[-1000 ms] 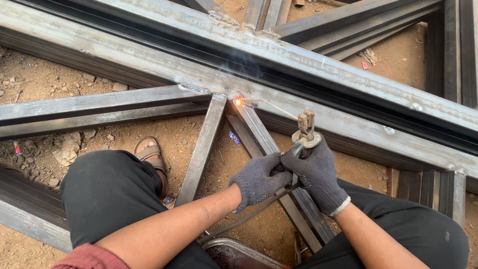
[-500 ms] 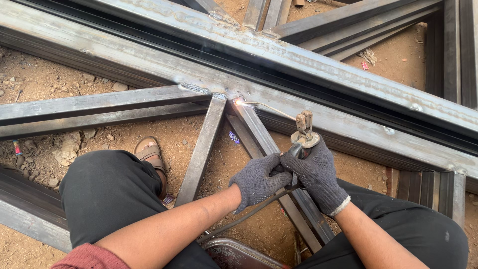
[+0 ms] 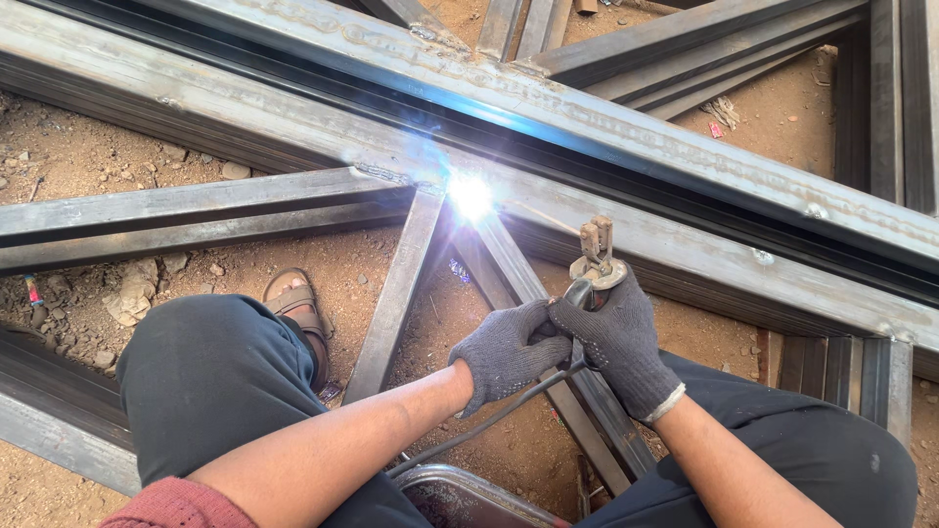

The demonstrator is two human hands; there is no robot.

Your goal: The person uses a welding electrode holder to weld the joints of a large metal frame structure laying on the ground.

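On rough steel tubing [image 3: 293, 127], knit-gloved right hand [image 3: 618, 342]

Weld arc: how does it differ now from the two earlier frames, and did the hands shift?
The arc has flared from a small orange spark into a bright white glare at the joint. Both gloved hands, left and right, stay gripped on the electrode holder, barely moved; the frame is unchanged.

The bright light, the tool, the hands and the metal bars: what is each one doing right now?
Bright white welding arc: lit, at the bar joint.
Metal electrode holder: gripped, tip toward the arc.
Left hand, grey glove: closed beside the right.
Right hand, grey glove: closed on the holder.
Grey steel bars: lying on dirt.
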